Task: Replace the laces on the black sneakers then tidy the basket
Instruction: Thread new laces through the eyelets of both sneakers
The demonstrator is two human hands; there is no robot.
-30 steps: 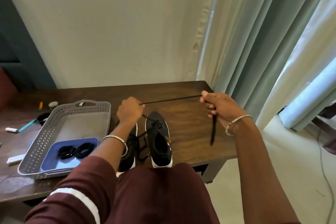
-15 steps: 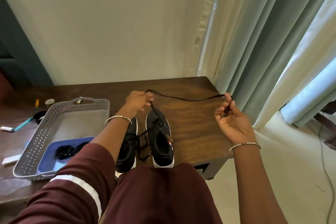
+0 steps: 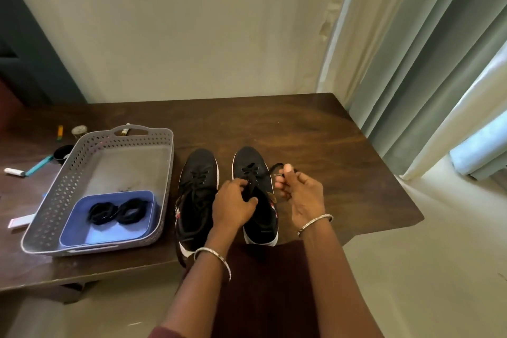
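Black sneakers (image 3: 196, 173) stand side by side on the dark wood table (image 3: 315, 132), toes twd the wall, heels at the near edge, just beside the grey basket (image 3: 52, 203).

Hidden bits: the left hand (image 3: 233, 207) covers the tongue & upper eyelets of the curtain-side sneaker (image 3: 251, 162). The left forearm crosses the heel of the basket-side sneaker (image 3: 192, 211), so the back of that one is only partly seen. Left fingers are curled w/ the thumb closed over the tongue area, gripping the shoe there; can't tell if a lace strand is caught in the same grip.

The right hand (image 3: 300, 195) is just beside that shoe's outer edge, thumb & fingertips pinched together on the black lace (image 3: 275, 166), which loops out past the thumb. Where it runs back to the eyelets is lost behind the hands.

Writing: small red/white tabs on the shoe sides and a white strip (image 3: 20, 221) at the table's left edge (pink mark on it) are too small to read.

Containers: the basket, w/ perforated walls, holds a blue tub (image 3: 109, 233) at its near end. In the tub lie two lace coils (image 3: 118, 210), black, touching each other.
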